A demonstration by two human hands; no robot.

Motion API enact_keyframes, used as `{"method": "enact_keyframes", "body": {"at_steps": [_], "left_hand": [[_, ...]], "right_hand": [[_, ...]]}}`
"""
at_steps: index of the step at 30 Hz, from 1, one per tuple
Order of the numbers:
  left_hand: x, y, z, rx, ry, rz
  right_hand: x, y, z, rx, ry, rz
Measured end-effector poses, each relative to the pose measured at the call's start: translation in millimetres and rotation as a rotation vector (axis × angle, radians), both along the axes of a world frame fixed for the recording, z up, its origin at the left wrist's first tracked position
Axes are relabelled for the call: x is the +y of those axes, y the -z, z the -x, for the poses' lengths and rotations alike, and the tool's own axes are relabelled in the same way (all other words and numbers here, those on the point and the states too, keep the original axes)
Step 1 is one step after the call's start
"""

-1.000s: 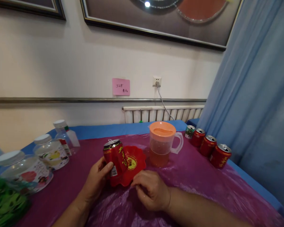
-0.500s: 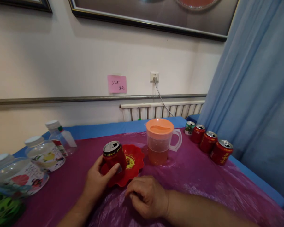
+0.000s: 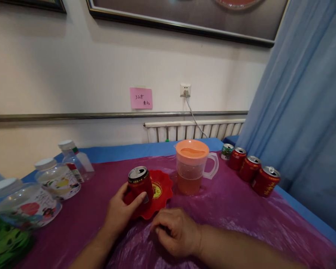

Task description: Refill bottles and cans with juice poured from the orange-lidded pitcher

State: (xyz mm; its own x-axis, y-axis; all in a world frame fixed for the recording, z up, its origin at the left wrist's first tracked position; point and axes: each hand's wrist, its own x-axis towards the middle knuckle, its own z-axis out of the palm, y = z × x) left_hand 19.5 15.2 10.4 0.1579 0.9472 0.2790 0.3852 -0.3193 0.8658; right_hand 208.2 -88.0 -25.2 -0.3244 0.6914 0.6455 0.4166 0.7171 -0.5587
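Observation:
My left hand (image 3: 121, 209) is wrapped round a red drink can (image 3: 141, 185) with a black band and an opened top. The can stands upright over the left part of a red scalloped plate (image 3: 164, 190), which has a yellow printed centre. Whether the can's base touches the plate is hidden. Just in front of the plate, my right hand (image 3: 177, 231) rests on the purple plastic sheet with its fingers curled in and nothing seen in them. Behind it stands a clear measuring jug (image 3: 189, 175) with an orange lid, partly filled with orange liquid.
Several opened cans line the right side, the closest a red can (image 3: 266, 182) and the farthest a green can (image 3: 227, 151). Along the left stand clear plastic jars (image 3: 30, 207) with white lids and a bottle (image 3: 80, 164). A green bundle (image 3: 7, 239) lies at the left front.
The whole view has shifted slightly, so everything appears a little further right. Both hands, the can and the jug keep their places relative to one another.

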Motion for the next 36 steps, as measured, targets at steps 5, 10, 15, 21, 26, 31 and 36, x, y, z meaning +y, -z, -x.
{"method": "enact_keyframes", "body": {"at_steps": [5,10,15,21,26,31,36], "left_hand": [[-1.6,0.7,-1.2,-0.009,0.003,0.009],[-6.7,-1.7,-2.5,-0.031,-0.004,0.005],[-9.8,-4.1,-3.5,-0.03,-0.03,-0.02],[-6.3,-3.6,-2.9,0.012,-0.029,-0.065],[-2.4,-1.9,-0.8,0.039,-0.025,-0.062],[-3.5,-0.9,-1.0,0.027,0.009,-0.048],[-6.5,0.5,-1.4,0.011,0.024,-0.037]], "right_hand": [[-1.6,-0.3,-0.9,0.032,-0.002,0.01],[-4.2,-3.1,-1.1,0.056,-0.002,0.036],[-4.7,-1.6,-1.7,0.06,0.02,0.039],[-12.0,-13.5,-0.6,0.087,0.048,0.038],[-32.4,-48.6,-6.2,0.16,0.056,-0.039],[-42.9,-68.3,-47.5,0.175,0.213,-0.106],[-13.5,-56.3,-113.2,0.512,0.773,-0.19]]}}
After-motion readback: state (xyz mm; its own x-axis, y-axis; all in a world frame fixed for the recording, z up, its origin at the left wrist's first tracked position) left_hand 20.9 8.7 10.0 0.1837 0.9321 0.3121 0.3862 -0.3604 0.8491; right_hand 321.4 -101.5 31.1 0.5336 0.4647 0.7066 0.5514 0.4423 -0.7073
